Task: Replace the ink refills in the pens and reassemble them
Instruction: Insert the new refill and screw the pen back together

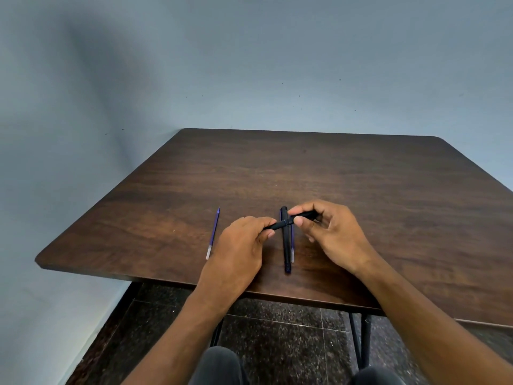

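A black pen (283, 224) is held level a little above the brown wooden table (305, 168). My left hand (243, 245) grips its left end, and my right hand (330, 234) pinches its right part between thumb and fingers. Under it a second black pen (286, 251) lies on the table, pointing away from me. A blue ink refill (293, 245) lies right beside that pen on its right. Another blue refill (213, 234) with a clear end lies alone to the left of my left hand.
The table's near edge (277, 294) runs just under my wrists, and its left corner is rounded. A grey wall stands behind the table. Black table legs (363, 343), a dark tiled floor and my knees show below.
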The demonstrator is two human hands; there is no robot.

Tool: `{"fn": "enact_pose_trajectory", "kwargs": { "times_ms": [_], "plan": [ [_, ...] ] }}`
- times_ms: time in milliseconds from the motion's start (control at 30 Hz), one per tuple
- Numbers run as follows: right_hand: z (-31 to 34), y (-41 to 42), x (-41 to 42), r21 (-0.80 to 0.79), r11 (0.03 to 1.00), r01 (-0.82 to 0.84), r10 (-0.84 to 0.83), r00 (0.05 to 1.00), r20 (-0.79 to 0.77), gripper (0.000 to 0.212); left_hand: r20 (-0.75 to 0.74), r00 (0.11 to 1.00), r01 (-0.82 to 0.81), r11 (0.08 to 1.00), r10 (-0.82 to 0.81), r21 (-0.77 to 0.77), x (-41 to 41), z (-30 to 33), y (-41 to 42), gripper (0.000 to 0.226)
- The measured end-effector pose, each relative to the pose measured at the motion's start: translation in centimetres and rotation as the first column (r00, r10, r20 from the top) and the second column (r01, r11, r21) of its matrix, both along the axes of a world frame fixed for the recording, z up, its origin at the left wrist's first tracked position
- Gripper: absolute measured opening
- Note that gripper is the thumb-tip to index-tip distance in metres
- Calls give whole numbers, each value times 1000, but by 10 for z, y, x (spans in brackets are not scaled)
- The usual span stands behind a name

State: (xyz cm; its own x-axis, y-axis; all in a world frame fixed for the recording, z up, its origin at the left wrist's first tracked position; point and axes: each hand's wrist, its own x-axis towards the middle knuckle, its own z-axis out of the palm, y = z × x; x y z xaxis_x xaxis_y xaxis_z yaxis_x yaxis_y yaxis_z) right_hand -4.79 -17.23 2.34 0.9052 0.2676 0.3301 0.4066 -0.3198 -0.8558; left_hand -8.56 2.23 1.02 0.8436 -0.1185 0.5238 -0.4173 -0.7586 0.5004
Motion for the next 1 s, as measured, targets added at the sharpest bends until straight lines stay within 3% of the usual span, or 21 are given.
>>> {"fn": "enact_pose_trajectory", "kwargs": {
  "times_ms": [133, 333, 667, 833, 900, 1000],
  "plan": [
    [0, 1, -1, -77, 996, -41, 39, 999, -30, 17, 15, 1000, 3, 996, -4, 84, -3, -1, -1, 25],
    [-1, 3, -3, -216, 976, -37, 52, 997, 64, 14, 21, 998, 48, 982, -53, 181, -3, 4, 1, 27],
    [-4, 7, -2, -210, 976, -57, 74, 995, 73, 15, 34, 998, 45, 987, -51, 157, -4, 3, 5, 30],
    [-5, 5, 0, -30, 999, -35, 35, 999, 6, 20, 67, 996, 56, 995, -62, 81, -4, 2, 2, 22],
    [-3, 4, 0, 166, 986, -26, 43, 994, -100, 31, 77, 996, 37, 998, -42, 58, -5, 2, 0, 21],
    [-1, 5, -5, 509, 861, 18, 113, 968, -225, 45, 90, 996, 12, 1000, -13, 15, -6, 1, 0, 23]
  ]
}}
